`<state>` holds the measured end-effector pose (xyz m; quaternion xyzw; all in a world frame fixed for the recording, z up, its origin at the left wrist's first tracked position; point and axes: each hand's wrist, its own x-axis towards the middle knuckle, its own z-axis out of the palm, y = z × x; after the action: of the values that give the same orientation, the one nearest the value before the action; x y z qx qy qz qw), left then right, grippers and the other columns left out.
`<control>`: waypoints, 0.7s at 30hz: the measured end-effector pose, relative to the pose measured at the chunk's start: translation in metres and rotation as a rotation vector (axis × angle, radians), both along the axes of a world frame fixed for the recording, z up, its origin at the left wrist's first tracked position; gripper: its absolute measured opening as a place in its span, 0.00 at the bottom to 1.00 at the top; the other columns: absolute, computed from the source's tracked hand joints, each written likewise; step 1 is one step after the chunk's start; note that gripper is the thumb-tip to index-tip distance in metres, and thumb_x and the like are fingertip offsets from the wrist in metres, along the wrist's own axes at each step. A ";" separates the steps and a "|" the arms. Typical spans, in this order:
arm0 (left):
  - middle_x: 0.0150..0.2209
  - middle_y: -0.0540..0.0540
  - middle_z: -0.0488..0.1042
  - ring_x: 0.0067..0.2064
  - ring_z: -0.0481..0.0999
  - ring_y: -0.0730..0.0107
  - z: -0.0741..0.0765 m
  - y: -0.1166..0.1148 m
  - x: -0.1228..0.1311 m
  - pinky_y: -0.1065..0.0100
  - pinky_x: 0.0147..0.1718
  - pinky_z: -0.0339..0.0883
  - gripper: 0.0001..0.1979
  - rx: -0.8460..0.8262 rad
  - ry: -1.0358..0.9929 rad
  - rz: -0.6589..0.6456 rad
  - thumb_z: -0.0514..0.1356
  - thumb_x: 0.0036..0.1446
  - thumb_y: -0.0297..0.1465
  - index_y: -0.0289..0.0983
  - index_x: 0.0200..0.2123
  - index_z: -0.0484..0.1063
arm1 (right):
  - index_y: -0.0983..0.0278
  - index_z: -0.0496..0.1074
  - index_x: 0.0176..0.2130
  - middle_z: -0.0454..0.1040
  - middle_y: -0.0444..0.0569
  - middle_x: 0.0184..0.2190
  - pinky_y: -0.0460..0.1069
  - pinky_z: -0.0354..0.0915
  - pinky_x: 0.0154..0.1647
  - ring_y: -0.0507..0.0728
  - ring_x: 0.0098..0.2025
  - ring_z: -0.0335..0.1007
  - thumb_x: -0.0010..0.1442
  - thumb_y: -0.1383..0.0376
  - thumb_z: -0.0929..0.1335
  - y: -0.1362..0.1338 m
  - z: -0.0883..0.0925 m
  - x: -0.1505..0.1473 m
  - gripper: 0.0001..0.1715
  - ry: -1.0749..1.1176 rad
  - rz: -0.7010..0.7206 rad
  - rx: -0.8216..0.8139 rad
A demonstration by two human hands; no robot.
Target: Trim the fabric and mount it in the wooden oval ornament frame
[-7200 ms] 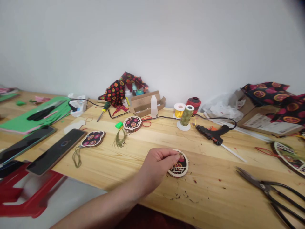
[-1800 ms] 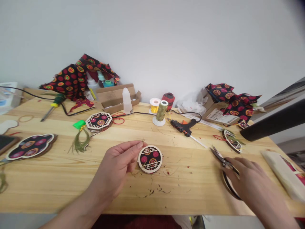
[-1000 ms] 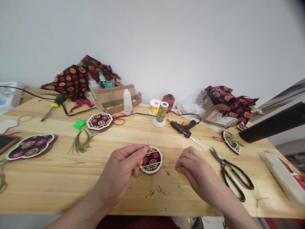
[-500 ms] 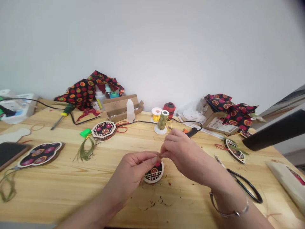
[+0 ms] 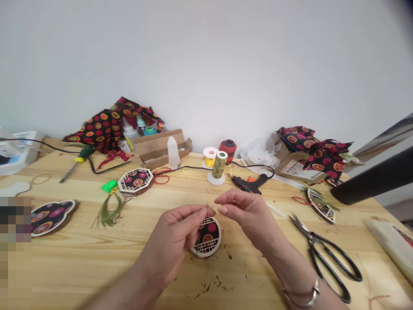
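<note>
My left hand (image 5: 182, 228) is closed in a pinch on a thin thread (image 5: 209, 207), whose short frayed ends stick up past the fingertips. Just under that pinch is a round ornament (image 5: 209, 237) with a pale fretwork rim over dark patterned fabric. My left fingers cover part of its upper left edge; whether they also grip it I cannot tell. To the right of the thread, my right hand (image 5: 247, 215) has its thumb and forefinger apart with nothing seen between them. Dark thread snippets (image 5: 206, 287) are scattered on the wooden table in front of the ornament.
Large black-handled scissors (image 5: 318, 249) lie open at right. Behind my hands are a glue gun (image 5: 250, 184), a green thread spool (image 5: 220, 165) and a white bottle (image 5: 173, 153). An octagonal ornament (image 5: 135, 181) with a green tassel (image 5: 109, 209) lies left. A black post (image 5: 374, 176) leans in at right.
My right hand has let go at the pinch, moved slightly right and down, and spread its fingers. My left hand keeps its pinch. The view has shifted, showing more of the scissors and glue gun.
</note>
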<state>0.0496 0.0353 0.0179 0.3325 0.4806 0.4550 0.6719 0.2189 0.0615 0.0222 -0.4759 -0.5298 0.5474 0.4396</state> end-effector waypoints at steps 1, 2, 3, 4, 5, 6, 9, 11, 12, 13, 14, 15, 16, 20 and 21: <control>0.15 0.58 0.54 0.20 0.46 0.79 0.000 0.001 0.001 0.72 0.19 0.39 0.11 0.001 -0.002 -0.002 0.67 0.47 0.36 0.36 0.32 0.82 | 0.61 0.78 0.29 0.73 0.42 0.24 0.48 0.59 0.30 0.51 0.26 0.63 0.45 0.62 0.75 0.000 -0.003 -0.001 0.08 0.043 -0.007 0.005; 0.16 0.58 0.54 0.20 0.46 0.79 0.000 0.001 0.002 0.72 0.19 0.40 0.11 0.003 -0.002 -0.008 0.67 0.47 0.36 0.35 0.32 0.82 | 0.61 0.79 0.29 0.72 0.42 0.24 0.48 0.59 0.30 0.51 0.26 0.63 0.44 0.62 0.75 0.000 -0.007 -0.003 0.08 0.070 -0.021 0.025; 0.16 0.58 0.54 0.20 0.46 0.79 0.000 0.002 0.003 0.72 0.19 0.40 0.11 0.006 -0.002 -0.014 0.67 0.47 0.36 0.35 0.33 0.82 | 0.61 0.79 0.29 0.72 0.43 0.24 0.48 0.59 0.30 0.51 0.27 0.63 0.44 0.62 0.75 0.001 -0.009 -0.003 0.08 0.080 -0.037 0.057; 0.16 0.58 0.54 0.20 0.46 0.79 0.000 0.002 0.004 0.72 0.19 0.40 0.11 0.010 -0.002 -0.021 0.67 0.48 0.36 0.35 0.33 0.82 | 0.61 0.79 0.28 0.72 0.43 0.25 0.49 0.60 0.31 0.52 0.28 0.64 0.44 0.63 0.76 0.001 -0.012 -0.004 0.07 0.076 -0.049 0.094; 0.15 0.58 0.54 0.20 0.46 0.79 0.000 0.002 0.005 0.72 0.19 0.40 0.11 0.012 -0.002 -0.025 0.67 0.48 0.36 0.35 0.33 0.82 | 0.60 0.79 0.28 0.73 0.44 0.25 0.50 0.61 0.33 0.53 0.29 0.65 0.45 0.64 0.75 0.001 -0.013 -0.004 0.06 0.062 -0.054 0.134; 0.15 0.58 0.54 0.20 0.47 0.79 -0.001 0.002 0.005 0.72 0.19 0.41 0.11 0.014 0.001 -0.027 0.67 0.48 0.35 0.35 0.33 0.82 | 0.61 0.79 0.27 0.73 0.44 0.25 0.51 0.62 0.35 0.54 0.30 0.66 0.46 0.64 0.75 0.002 -0.014 -0.004 0.04 0.041 -0.051 0.177; 0.14 0.58 0.53 0.20 0.46 0.79 -0.002 0.001 0.007 0.72 0.19 0.41 0.10 0.011 0.008 -0.034 0.66 0.49 0.36 0.35 0.32 0.82 | 0.61 0.77 0.24 0.73 0.45 0.23 0.53 0.62 0.39 0.55 0.32 0.67 0.50 0.66 0.73 0.002 -0.014 -0.002 0.04 -0.045 -0.035 0.288; 0.14 0.58 0.53 0.20 0.46 0.79 -0.002 0.001 0.008 0.72 0.19 0.41 0.10 0.004 0.008 -0.034 0.66 0.49 0.36 0.34 0.30 0.81 | 0.61 0.76 0.24 0.72 0.44 0.23 0.53 0.62 0.40 0.55 0.32 0.66 0.52 0.65 0.73 0.002 -0.012 0.000 0.07 -0.102 -0.039 0.354; 0.14 0.58 0.53 0.20 0.46 0.79 -0.002 0.001 0.008 0.72 0.19 0.41 0.10 0.001 0.005 -0.028 0.66 0.49 0.36 0.34 0.30 0.81 | 0.61 0.76 0.24 0.72 0.44 0.23 0.53 0.62 0.40 0.55 0.32 0.66 0.53 0.64 0.73 0.001 -0.011 0.002 0.07 -0.122 -0.034 0.386; 0.14 0.58 0.54 0.20 0.46 0.79 -0.002 0.001 0.009 0.73 0.19 0.42 0.10 -0.004 0.002 -0.016 0.67 0.49 0.36 0.33 0.29 0.81 | 0.61 0.76 0.24 0.71 0.44 0.24 0.52 0.62 0.39 0.54 0.32 0.65 0.53 0.63 0.73 0.000 -0.009 0.003 0.07 -0.133 -0.013 0.419; 0.15 0.58 0.55 0.20 0.46 0.80 -0.001 0.002 0.009 0.73 0.19 0.42 0.10 -0.011 -0.002 -0.004 0.67 0.48 0.36 0.33 0.29 0.81 | 0.61 0.76 0.25 0.70 0.44 0.25 0.52 0.62 0.38 0.54 0.32 0.65 0.54 0.62 0.73 0.000 -0.008 0.004 0.08 -0.138 0.027 0.450; 0.15 0.57 0.57 0.20 0.46 0.80 0.000 0.002 0.010 0.73 0.19 0.43 0.10 -0.015 -0.006 0.005 0.67 0.48 0.36 0.33 0.28 0.80 | 0.61 0.77 0.25 0.70 0.44 0.25 0.51 0.62 0.37 0.54 0.32 0.65 0.54 0.61 0.73 -0.001 -0.006 0.005 0.09 -0.138 0.071 0.478; 0.16 0.57 0.58 0.20 0.46 0.81 0.000 0.002 0.011 0.73 0.19 0.42 0.10 -0.018 -0.009 0.009 0.67 0.47 0.36 0.33 0.27 0.80 | 0.61 0.77 0.26 0.69 0.44 0.26 0.51 0.62 0.37 0.53 0.32 0.64 0.55 0.60 0.72 -0.002 -0.005 0.005 0.09 -0.139 0.109 0.502; 0.13 0.58 0.53 0.19 0.45 0.80 0.001 0.000 0.013 0.73 0.18 0.39 0.11 -0.006 0.004 -0.005 0.67 0.47 0.36 0.33 0.23 0.77 | 0.61 0.78 0.27 0.68 0.44 0.25 0.50 0.61 0.36 0.53 0.31 0.63 0.56 0.61 0.72 -0.005 -0.005 0.003 0.09 -0.155 0.106 0.552; 0.13 0.59 0.52 0.19 0.45 0.80 0.000 -0.001 0.013 0.73 0.18 0.38 0.11 0.000 0.015 -0.010 0.66 0.48 0.37 0.33 0.23 0.77 | 0.62 0.78 0.27 0.68 0.44 0.24 0.50 0.61 0.36 0.53 0.31 0.63 0.55 0.61 0.72 -0.005 -0.005 0.003 0.08 -0.158 0.085 0.553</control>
<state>0.0629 0.0344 0.0182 0.3381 0.4838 0.4492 0.6707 0.2216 0.0569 0.0171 -0.3564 -0.7112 0.3611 0.4866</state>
